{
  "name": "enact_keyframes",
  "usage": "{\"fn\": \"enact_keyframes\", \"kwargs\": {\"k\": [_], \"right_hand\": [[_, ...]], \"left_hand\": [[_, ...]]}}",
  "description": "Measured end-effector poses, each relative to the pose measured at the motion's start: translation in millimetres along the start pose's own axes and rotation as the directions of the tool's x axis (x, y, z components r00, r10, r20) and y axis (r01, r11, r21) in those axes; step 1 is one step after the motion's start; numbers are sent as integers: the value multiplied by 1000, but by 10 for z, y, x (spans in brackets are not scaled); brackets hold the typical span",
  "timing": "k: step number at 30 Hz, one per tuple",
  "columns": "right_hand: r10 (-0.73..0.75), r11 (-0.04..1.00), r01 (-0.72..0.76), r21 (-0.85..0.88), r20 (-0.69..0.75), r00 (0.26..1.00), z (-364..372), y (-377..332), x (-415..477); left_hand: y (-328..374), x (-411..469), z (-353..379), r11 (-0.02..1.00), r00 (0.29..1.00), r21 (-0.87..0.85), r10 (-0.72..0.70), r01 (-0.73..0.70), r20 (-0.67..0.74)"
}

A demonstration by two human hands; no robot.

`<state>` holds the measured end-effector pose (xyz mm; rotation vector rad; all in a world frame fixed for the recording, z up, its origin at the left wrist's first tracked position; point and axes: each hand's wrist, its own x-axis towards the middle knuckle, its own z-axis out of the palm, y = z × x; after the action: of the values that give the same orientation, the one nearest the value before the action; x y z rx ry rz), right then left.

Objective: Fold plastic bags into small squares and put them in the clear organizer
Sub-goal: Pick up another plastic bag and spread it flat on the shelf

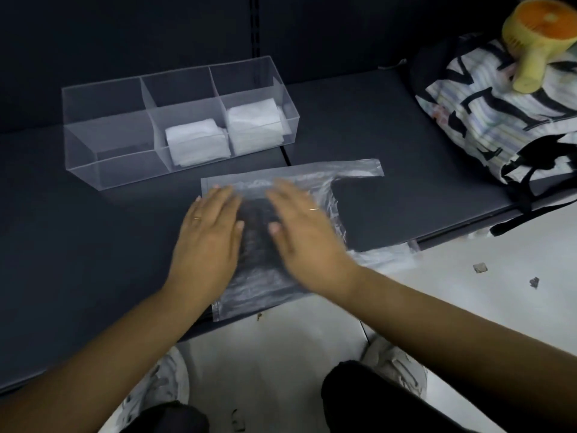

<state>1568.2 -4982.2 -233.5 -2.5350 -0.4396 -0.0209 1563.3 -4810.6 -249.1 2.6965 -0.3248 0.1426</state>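
The plastic bag (pixel 259 276) is transparent, so its edges are hard to trace. Both hands cover its centre, and its near end overhangs the shelf (pixel 93 245) edge. It lies flat just in front of the clear organizer (pixel 103 132). Which organizer compartments hold the two folded bags (pixel 196 145) is not certain through the clear walls. The left hand (pixel 212 232) and right hand (pixel 299 226) rest palm-down on the bag, side by side, fingers straight and together, gripping nothing. The right fingertips are blurred.
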Motion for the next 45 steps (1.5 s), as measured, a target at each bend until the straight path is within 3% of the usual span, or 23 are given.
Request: {"fn": "enact_keyframes", "kwargs": {"k": [3, 6, 10, 13, 15, 17, 19, 21, 22, 26, 28, 32, 35, 37, 38, 40, 42, 45], "right_hand": [[-42, 998, 50, -33, 211, 977, 394, -87, 183], [26, 949, 53, -310, 246, 969, 428, 259, 165], [189, 888, -133, -440, 87, 978, 55, 891, -83], [329, 823, -352, -446, -131, 935, -289, 1277, -270], [350, 812, -413, -413, -221, 910, -456, 1365, -392], [227, 917, -280, -284, -207, 952, -486, 1254, -563], [-44, 986, 34, -165, -60, 997, -339, 970, -793], [-278, 928, 300, -223, 127, 952, -96, 739, -1003], [-316, 902, 348, -258, 158, 936, 5, 686, -1061], [-236, 946, 199, -257, -120, 964, 36, 765, -1033], [-218, 931, 152, -331, -170, 961, -94, 868, -1058], [-99, 933, 32, -358, -168, 981, -456, 1035, -1092], [124, 978, -139, -155, -101, 987, -763, 1023, -1014], [270, 963, -270, 0, -10, 963, -934, 1009, -920], [313, 946, -314, 77, 18, 949, -1000, 1019, -863], [367, 883, -361, 298, 38, 929, -1101, 1020, -713], [393, 808, -361, 466, 29, 919, -1174, 1005, -536], [407, 770, -366, 523, 39, 913, -1153, 1091, -252]], "left_hand": [[-165, -2, 203, 986, 979, 167, -21, -14, 203], [-332, -50, 293, 965, 968, 262, -49, -18, 247], [-375, -77, 295, 953, 962, 302, -84, 1, 260], [-360, -141, 234, 953, 963, 302, -109, 31, 246], [-351, -237, 158, 971, 985, 238, -49, 8, 166], [-324, -413, 110, 985, 986, 91, 138, -146, 93], [-295, -640, 132, 930, 924, 47, 356, -365, 139], [-290, -805, 191, 853, 850, 138, 460, -504, 257], [-284, -848, 214, 828, 836, 190, 467, -528, 287], [-275, -877, 214, 827, 862, 247, 475, -506, 177], [-288, -920, 220, 838, 867, 225, 488, -497, 97], [-270, -972, 165, 886, 890, 108, 456, -451, -27], [-251, -950, 59, 929, 932, -75, 359, -361, -44], [-238, -893, -70, 950, 981, -252, 192, -182, 17], [-221, -841, -171, 927, 995, -373, 70, -40, 67], [-203, -711, -375, 774, 969, -587, -152, 238, 193], [-245, -566, -531, 639, 936, -684, -257, 351, 240], [-360, -303, -643, 541, 903, -729, -328, 420, 277]]}}
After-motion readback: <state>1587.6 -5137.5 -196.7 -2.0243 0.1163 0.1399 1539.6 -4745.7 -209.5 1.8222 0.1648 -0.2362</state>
